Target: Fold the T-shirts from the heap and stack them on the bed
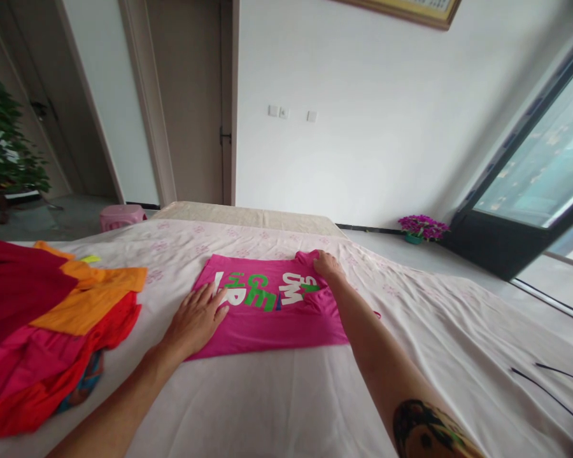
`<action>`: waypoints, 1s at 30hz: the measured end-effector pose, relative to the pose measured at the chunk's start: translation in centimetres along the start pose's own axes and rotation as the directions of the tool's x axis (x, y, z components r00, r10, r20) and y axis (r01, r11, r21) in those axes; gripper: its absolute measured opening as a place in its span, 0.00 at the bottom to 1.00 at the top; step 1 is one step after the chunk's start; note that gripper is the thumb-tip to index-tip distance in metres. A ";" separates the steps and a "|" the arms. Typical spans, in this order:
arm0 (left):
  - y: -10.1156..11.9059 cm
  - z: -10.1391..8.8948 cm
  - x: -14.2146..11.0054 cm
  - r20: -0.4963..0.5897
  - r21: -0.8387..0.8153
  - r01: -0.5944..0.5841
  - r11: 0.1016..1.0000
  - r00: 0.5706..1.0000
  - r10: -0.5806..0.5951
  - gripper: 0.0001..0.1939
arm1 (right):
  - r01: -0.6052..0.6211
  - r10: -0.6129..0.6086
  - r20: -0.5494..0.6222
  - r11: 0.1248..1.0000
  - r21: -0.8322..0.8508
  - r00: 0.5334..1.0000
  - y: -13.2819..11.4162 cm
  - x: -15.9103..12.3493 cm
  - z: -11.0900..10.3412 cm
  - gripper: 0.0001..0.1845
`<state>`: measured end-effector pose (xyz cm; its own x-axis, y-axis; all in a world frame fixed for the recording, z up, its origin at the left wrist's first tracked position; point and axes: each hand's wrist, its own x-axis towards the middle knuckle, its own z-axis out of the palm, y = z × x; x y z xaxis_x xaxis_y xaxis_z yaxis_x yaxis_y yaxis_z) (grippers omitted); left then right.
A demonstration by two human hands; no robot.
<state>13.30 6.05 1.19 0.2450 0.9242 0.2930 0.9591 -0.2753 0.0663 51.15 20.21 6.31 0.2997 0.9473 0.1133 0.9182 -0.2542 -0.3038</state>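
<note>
Facing a white wall (358, 152) and looking down on a wide, pale, pink-flowered sheet (267, 407). Seeing a brown door (191, 114) beyond the sheet's far left corner and a dark-framed glass door (487, 235) beyond the far right. Showing a beige covered piece (248, 218) just past the far edge. Heaping loose clothes (71, 312) along the left edge, mixing dark red, orange, pink and bright red, with patterned blue poking out underneath. Seeing a leafy plant (2, 140) and a pink stool (121, 216) on the floor past the far left corner. Laying a bright pink shirt (277, 331) flat around the middle of the sheet, between the heap and the right edge, with white and green letters facing up and cloth bunching at its right end. Spotting purple flowers (423, 227) on the floor past the far right corner. Spacing the hands well apart: resting the left hand (198, 316) palm down on the shirt's left part, fingers extending over letters; bending the fingers of the right hand (330, 266) over bunched cloth at its far right corner, without being able to tell pinching from pressing. Noticing black cords (549, 394) near the sheet's right edge.
</note>
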 end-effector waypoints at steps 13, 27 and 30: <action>-0.1 0.1 0.0 -0.021 -0.034 -0.021 0.999 1.000 0.021 0.26 | 0.272 -0.158 -0.296 0.875 0.401 0.942 1.0 -1.9 -2.9 0.23; -2.8 0.5 2.6 -0.134 -0.107 0.151 0.983 0.977 -0.165 0.32 | 0.455 -0.419 -0.178 0.814 0.361 0.891 6.6 -15.5 -4.2 0.30; -3.5 0.8 4.1 -0.041 -0.145 0.199 0.969 0.978 -0.207 0.30 | 0.614 -0.612 -0.057 0.782 0.102 0.789 5.3 -16.3 -4.6 0.37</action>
<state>11.09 11.02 1.43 0.0354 0.9494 0.3120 0.9577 -0.1214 0.2608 52.30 2.52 7.24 -0.3109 0.8917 0.3289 0.8762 0.4030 -0.2644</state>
